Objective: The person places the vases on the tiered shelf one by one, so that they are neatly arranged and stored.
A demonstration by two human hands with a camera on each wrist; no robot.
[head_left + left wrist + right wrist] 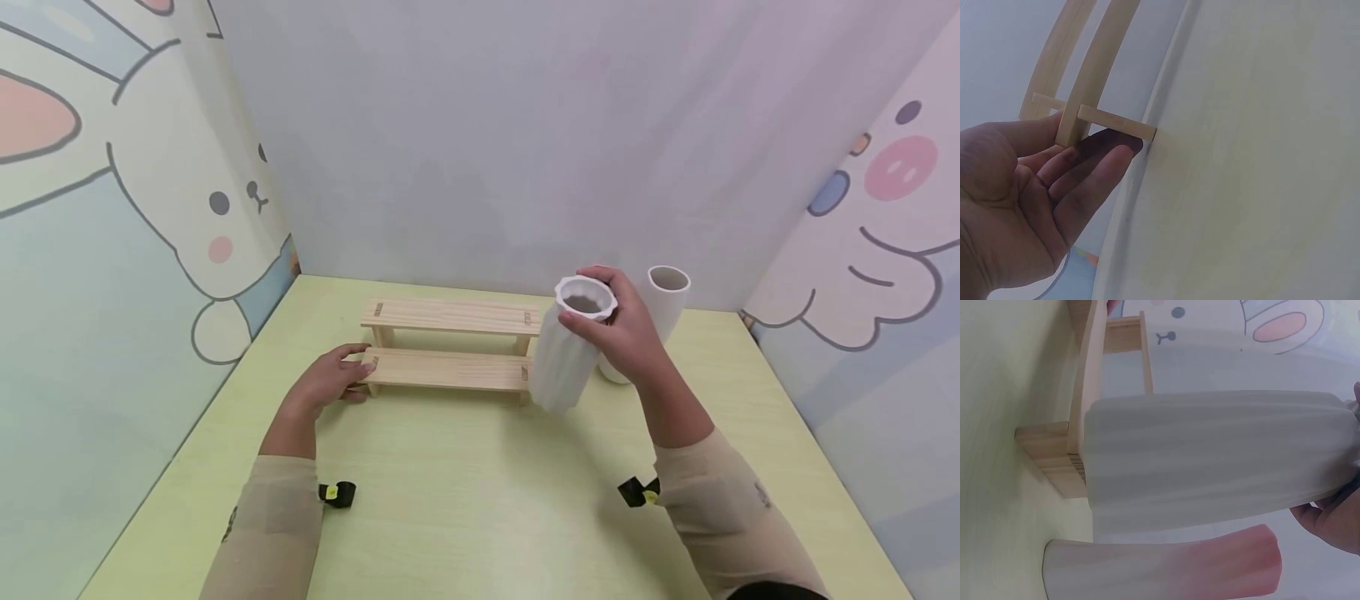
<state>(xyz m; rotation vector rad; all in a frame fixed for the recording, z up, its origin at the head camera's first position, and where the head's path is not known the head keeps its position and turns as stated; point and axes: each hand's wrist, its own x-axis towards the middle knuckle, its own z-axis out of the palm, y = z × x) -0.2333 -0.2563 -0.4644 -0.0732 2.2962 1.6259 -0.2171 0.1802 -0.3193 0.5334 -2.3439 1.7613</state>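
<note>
White and bumpy, one vase [561, 358] tilts, gripped by the right hand [628, 332], beside one wooden stand [450, 315] with two steps. The left hand [330, 380] pinches the lower step [450, 369]; a second vase [667, 307] stands behind.

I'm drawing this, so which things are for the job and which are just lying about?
For the job:
ridged vase, in the right hand
shelf, gripped by the left hand

Just there:
other vase, not held, maybe needed too
bunny picture
pig picture

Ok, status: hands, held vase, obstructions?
Left hand holds wooden shelf, left end. Right hand grips ribbed vase near rim. Vase tilted, off the table. Second vase close behind; possible snag.
</note>
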